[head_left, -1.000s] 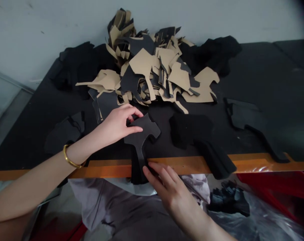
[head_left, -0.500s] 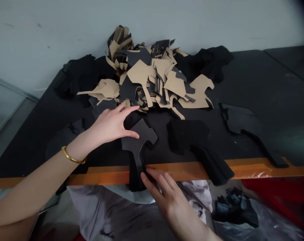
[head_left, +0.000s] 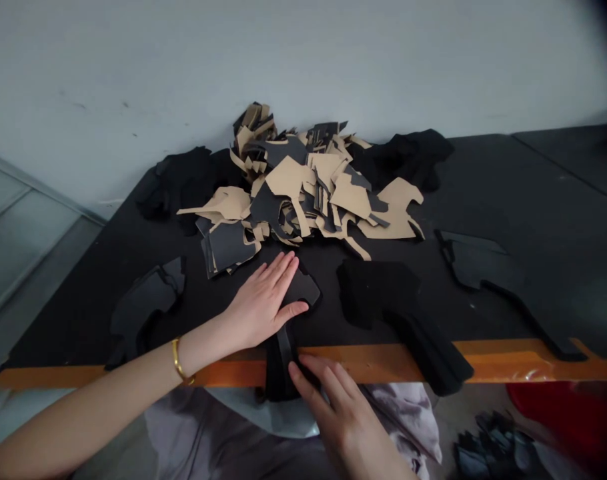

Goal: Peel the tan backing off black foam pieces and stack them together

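A stack of black sheet cut-outs (head_left: 304, 288), each with a broad head and a narrow stem, lies at the table's front edge. My left hand (head_left: 263, 300) rests flat over the head, fingers stretched forward and thumb apart, covering much of it. The stem (head_left: 279, 380) juts past the edge towards me. Beside it, my right hand (head_left: 341, 407) touches the stem's right side with its fingertips. Its fingers are loosely extended and not wrapped around the stack; the far fingers are partly hidden.
Tan and black offcuts (head_left: 288, 177) are heaped near the wall. Similar black stacks lie to the right (head_left: 383, 287) and left (head_left: 148, 307), with a shaped black piece (head_left: 483, 263) farther right. Orange tape (head_left: 218, 372) lines the table edge. Dark scraps (head_left: 498, 447) lie below.
My left hand has moved right and down from a spread pose beside the stack to lying flat on it. My right hand stays at the stem. The view has tilted up slightly.
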`<action>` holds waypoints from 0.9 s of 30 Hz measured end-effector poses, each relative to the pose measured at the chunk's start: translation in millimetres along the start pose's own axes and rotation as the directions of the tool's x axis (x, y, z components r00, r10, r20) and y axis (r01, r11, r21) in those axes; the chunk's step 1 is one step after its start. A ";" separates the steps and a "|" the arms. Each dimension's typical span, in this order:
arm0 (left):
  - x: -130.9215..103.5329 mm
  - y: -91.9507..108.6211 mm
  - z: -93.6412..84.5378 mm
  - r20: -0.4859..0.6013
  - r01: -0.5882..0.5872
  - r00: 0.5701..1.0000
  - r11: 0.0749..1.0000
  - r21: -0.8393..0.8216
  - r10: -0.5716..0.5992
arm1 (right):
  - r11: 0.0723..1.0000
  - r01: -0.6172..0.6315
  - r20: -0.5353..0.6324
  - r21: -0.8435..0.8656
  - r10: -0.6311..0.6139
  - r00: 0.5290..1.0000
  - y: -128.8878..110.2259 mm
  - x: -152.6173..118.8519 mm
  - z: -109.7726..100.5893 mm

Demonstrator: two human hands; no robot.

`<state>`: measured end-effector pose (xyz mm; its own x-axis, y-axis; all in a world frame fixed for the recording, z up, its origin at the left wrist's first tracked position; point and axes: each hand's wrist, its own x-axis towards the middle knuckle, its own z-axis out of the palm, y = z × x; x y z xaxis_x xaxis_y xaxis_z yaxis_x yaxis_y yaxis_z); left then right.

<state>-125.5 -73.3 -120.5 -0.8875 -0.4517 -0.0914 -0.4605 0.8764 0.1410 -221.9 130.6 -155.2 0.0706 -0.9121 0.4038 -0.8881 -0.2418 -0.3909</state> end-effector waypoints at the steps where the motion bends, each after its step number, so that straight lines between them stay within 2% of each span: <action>1: 3.6 -0.4 -0.7 -0.001 0.034 0.999 0.999 -0.015 -0.034 | 1.000 -0.002 0.003 -0.012 0.002 1.000 -0.7 -0.4 0.3; 4: 10.1 -1.0 -1.5 -0.040 0.135 0.990 0.989 -0.068 -0.138 | 0.998 0.003 0.023 -0.059 -0.002 1.000 -2.0 -4.0 2.4; 6: 9.6 -0.9 -0.8 -0.087 0.157 0.982 0.982 -0.107 -0.167 | 0.997 0.021 0.029 -0.074 -0.019 0.999 -1.7 -7.2 4.8; 12: 0.4 2.0 -1.2 -0.244 0.078 0.961 0.973 -0.217 -0.131 | 0.995 0.065 -0.003 -0.070 -0.065 0.998 1.2 -13.5 11.8; 17: -3.1 3.6 -7.1 -0.408 0.002 0.908 0.972 -0.235 -0.101 | 0.993 0.075 0.019 -0.091 -0.074 0.997 6.8 -18.5 19.0; 19: -3.1 2.5 -7.5 -0.428 -0.005 0.893 0.950 -0.311 -0.135 | 0.992 0.085 0.024 -0.091 -0.083 0.996 10.3 -20.2 22.0; 23: 2.5 1.0 -5.8 -0.404 -0.033 0.881 0.820 -0.572 -0.246 | 0.982 0.133 -0.004 -0.131 -0.135 0.991 16.1 -19.0 24.0; 25: 5.5 1.0 -9.5 -0.401 -0.045 0.878 0.789 -0.612 -0.261 | 0.972 0.166 -0.012 -0.166 -0.170 0.985 17.0 -16.2 21.8; 27: 3.4 -2.0 -20.6 -0.413 -0.046 0.867 0.779 -0.626 -0.281 | 0.967 0.181 -0.039 -0.179 -0.191 0.981 16.9 -12.8 17.8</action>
<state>-128.0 -80.0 -100.8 -0.6467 -0.7063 0.2879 -0.3281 0.5984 0.7309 -229.7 132.3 -181.7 0.2211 -0.8355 0.5030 -0.9275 -0.3396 -0.1564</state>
